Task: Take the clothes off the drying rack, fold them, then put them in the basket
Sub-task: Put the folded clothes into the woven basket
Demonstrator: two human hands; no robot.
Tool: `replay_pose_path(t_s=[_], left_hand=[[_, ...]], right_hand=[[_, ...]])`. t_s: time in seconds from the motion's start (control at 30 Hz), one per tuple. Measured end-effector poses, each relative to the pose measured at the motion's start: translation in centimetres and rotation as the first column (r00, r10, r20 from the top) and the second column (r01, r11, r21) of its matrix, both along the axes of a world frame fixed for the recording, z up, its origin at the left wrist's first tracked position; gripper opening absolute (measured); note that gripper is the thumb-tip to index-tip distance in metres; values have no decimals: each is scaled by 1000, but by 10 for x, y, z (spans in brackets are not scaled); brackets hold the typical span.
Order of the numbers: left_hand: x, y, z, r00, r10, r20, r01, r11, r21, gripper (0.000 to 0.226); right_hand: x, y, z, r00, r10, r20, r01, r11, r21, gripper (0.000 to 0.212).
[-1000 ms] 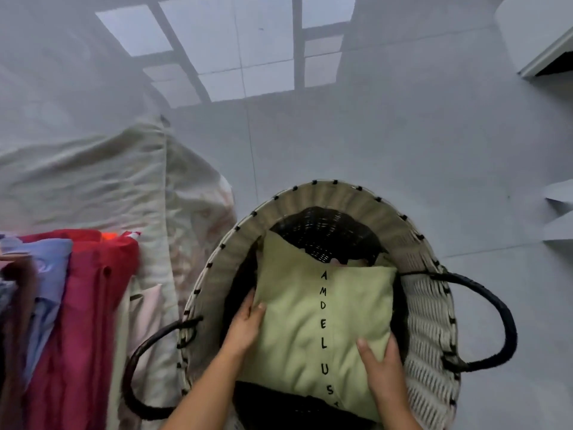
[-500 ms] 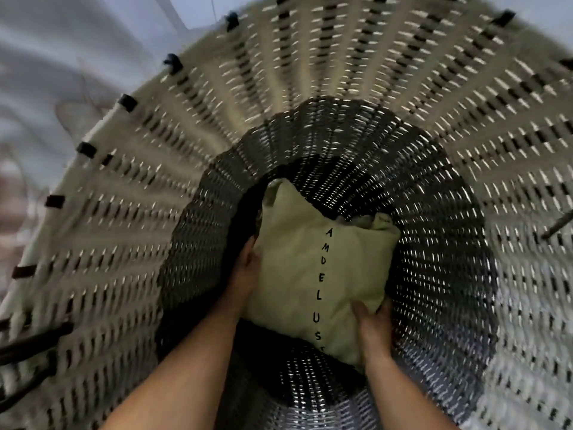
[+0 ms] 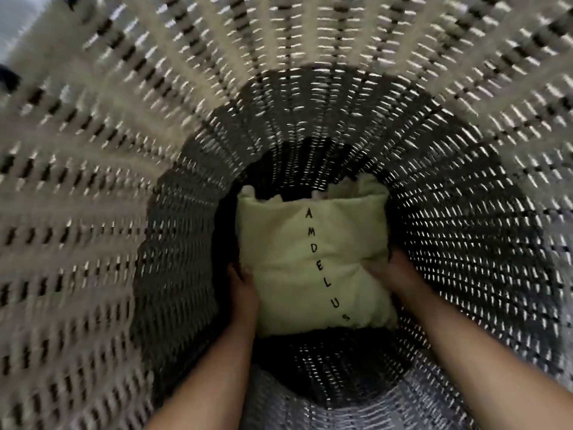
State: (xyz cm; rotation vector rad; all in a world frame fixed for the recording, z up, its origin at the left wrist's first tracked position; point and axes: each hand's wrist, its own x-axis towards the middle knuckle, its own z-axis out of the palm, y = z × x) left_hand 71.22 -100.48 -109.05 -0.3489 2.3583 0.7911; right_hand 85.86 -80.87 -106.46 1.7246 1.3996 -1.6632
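Two hands are gripping the shirt [image 3: 310,259] low in the basket [image 3: 148,156], left hand [image 3: 243,293] curling under one edge, right hand [image 3: 392,274] pinching the other, its walls crowding both, pale cloth [image 3: 344,189] lying beyond.

A woven basket [image 3: 130,125], pale above and dark lower down, holds a folded green garment [image 3: 310,262] with black lettering deep inside; pale clothes [image 3: 344,191] show just past its far edge.

Left hand [image 3: 243,287], right hand [image 3: 392,274], both outstretched.
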Motion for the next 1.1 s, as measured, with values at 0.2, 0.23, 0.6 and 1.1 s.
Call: replay_pose_path(t_s=[0.2,0.23,0.6,1.1], left_hand=[[1,31,35,855,-483,-191,462,875,-144,82],[-1,36,40,720,-630,-292,591,777,-217,88],[-37,42,-4,536,-840,84,829,504,-243,124],[29,19,14,367,-850,378,924,284,-258,138]], right_hand=[[-4,-36,22,977,127,173,-180,923,340,62],[-5,-44,23,955,216,201,-287,835,468,76],[-24,-2,-33,527,695,489,-772,151,617,90],[20,-81,-18,558,718,416,-830,501,246,93]])
